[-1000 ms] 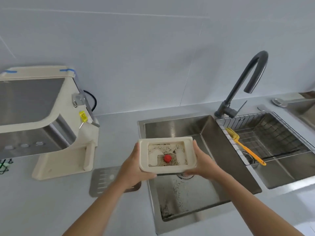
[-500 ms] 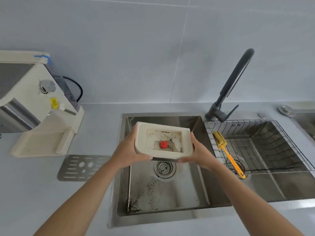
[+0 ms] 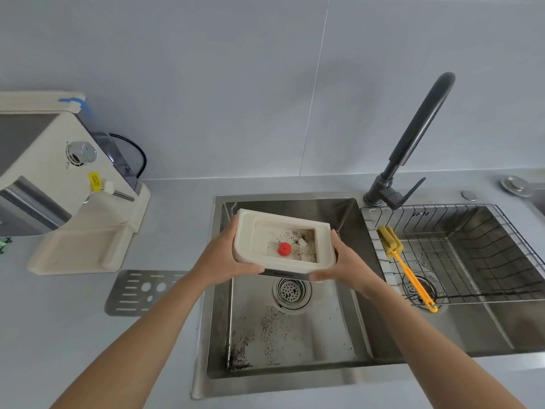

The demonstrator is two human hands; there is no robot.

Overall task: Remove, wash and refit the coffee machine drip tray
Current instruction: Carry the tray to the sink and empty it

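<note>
The cream drip tray [image 3: 250, 234] hangs over the left sink basin [image 3: 295, 335], tilted down to the right. Coffee grounds and liquid have gathered in its right end, and a red float [image 3: 284, 249] sits in the middle. My left hand [image 3: 224, 258] grips its left end and my right hand [image 3: 342, 262] grips its right end. The cream coffee machine [image 3: 67, 184] stands on the counter at the left, its base slot empty. The tray's steel grate [image 3: 138, 292] lies flat on the counter in front of the machine.
Coffee grounds are strewn over the left basin floor near the drain [image 3: 292, 290]. A dark tap [image 3: 413, 140] stands behind the divider. The right basin holds a wire rack [image 3: 472, 246] with a yellow brush [image 3: 404, 264] on it.
The tray has moved further over the left basin and tipped down to the right, so the grounds slid to its right end. My view has shifted right.
</note>
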